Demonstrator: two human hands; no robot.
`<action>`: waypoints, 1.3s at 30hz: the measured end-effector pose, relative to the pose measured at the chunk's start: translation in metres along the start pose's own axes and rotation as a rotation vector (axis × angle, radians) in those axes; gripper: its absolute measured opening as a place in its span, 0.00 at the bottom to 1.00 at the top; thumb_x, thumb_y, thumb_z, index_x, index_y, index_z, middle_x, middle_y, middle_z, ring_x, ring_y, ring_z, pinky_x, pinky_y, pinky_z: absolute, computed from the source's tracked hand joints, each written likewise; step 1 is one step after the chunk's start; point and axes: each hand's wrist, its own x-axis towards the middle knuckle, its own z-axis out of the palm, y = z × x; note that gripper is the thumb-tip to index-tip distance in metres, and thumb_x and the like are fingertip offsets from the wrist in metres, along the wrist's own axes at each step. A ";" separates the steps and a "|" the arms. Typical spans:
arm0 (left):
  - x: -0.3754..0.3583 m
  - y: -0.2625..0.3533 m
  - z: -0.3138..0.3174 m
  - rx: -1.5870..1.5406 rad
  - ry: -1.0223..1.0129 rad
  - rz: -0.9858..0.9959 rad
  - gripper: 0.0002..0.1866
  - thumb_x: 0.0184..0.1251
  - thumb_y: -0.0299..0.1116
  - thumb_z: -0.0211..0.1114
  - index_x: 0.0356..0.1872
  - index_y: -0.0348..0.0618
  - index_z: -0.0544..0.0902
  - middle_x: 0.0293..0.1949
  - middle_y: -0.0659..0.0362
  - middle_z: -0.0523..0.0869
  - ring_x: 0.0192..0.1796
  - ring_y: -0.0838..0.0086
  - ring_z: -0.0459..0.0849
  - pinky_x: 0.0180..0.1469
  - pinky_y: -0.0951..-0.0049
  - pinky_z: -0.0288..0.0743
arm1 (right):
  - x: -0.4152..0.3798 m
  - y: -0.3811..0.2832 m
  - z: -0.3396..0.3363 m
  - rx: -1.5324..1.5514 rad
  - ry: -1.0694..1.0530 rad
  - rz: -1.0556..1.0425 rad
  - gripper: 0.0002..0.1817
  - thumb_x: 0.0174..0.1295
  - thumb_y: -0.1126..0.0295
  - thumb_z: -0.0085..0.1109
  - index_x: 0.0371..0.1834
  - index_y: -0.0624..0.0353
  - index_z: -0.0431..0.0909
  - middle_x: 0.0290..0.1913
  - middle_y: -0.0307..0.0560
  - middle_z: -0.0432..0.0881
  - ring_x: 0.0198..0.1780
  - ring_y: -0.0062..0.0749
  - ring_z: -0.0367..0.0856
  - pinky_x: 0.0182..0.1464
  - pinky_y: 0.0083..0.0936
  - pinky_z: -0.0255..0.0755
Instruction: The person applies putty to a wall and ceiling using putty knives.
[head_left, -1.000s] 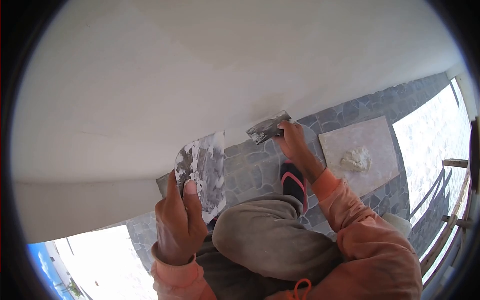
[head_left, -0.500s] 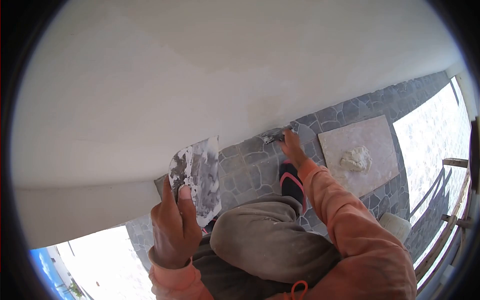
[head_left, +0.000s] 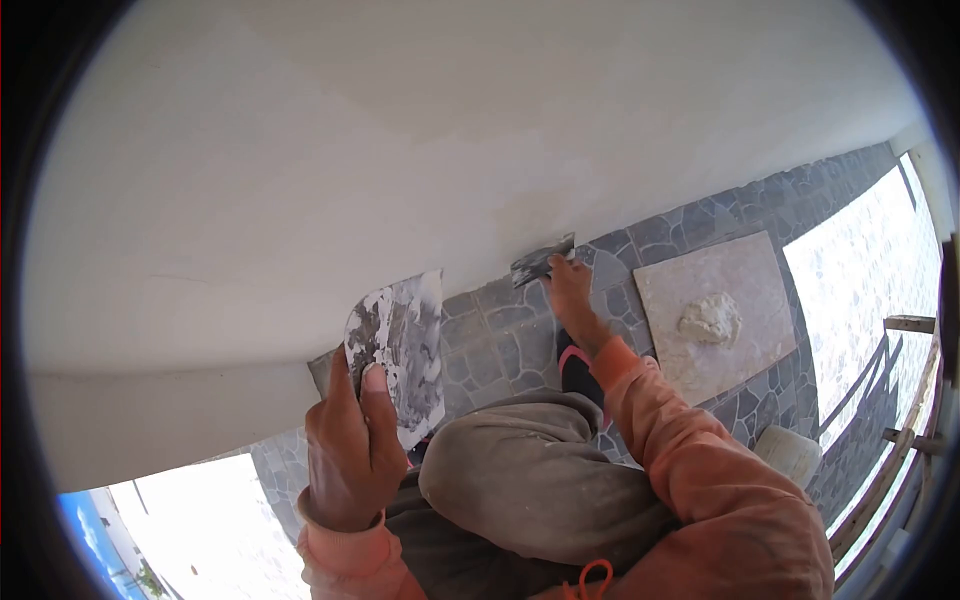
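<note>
My left hand (head_left: 352,450) is closed on a wide putty knife (head_left: 400,350), its metal blade raised and smeared with white paste. Lower on the wall, my right hand (head_left: 572,293) grips a second putty knife (head_left: 540,262), its blade right at the wall's base. The pale wall (head_left: 400,150) shows slightly darker, damp-looking patches above that blade. To the right of my right hand, a square tile board (head_left: 745,265) lies on the floor with a lump of white putty (head_left: 711,319) on it.
Grey stone paving (head_left: 510,355) runs along the foot of the wall. My bent knee (head_left: 540,480) and a sandalled foot (head_left: 580,375) are below my hands. A whitish container (head_left: 788,455) stands behind my right arm, with wooden rails (head_left: 910,440) at the far right.
My right hand has moved a little left with its putty knife, and the blade has turned to show more of its face. The left hand and its knife have barely shifted.
</note>
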 end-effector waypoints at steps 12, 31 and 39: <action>-0.004 -0.001 -0.002 -0.014 0.025 -0.021 0.19 0.78 0.25 0.49 0.64 0.22 0.69 0.14 0.54 0.73 0.13 0.73 0.69 0.17 0.69 0.58 | -0.052 -0.038 -0.010 -0.373 -0.100 -0.150 0.14 0.62 0.70 0.54 0.47 0.67 0.77 0.29 0.34 0.74 0.30 0.19 0.68 0.32 0.25 0.66; -0.017 -0.008 -0.008 -0.002 0.064 0.008 0.19 0.76 0.22 0.51 0.63 0.19 0.68 0.14 0.53 0.73 0.12 0.73 0.68 0.17 0.70 0.57 | -0.011 -0.007 0.021 -0.839 0.186 -0.595 0.28 0.66 0.68 0.47 0.67 0.75 0.63 0.58 0.70 0.72 0.59 0.62 0.73 0.63 0.46 0.66; -0.013 -0.002 -0.007 0.011 0.053 0.017 0.19 0.76 0.23 0.50 0.62 0.18 0.68 0.15 0.53 0.74 0.12 0.71 0.69 0.17 0.69 0.58 | -0.014 -0.002 0.075 -0.867 0.247 -0.516 0.36 0.61 0.73 0.49 0.71 0.81 0.51 0.62 0.70 0.64 0.62 0.66 0.67 0.65 0.47 0.65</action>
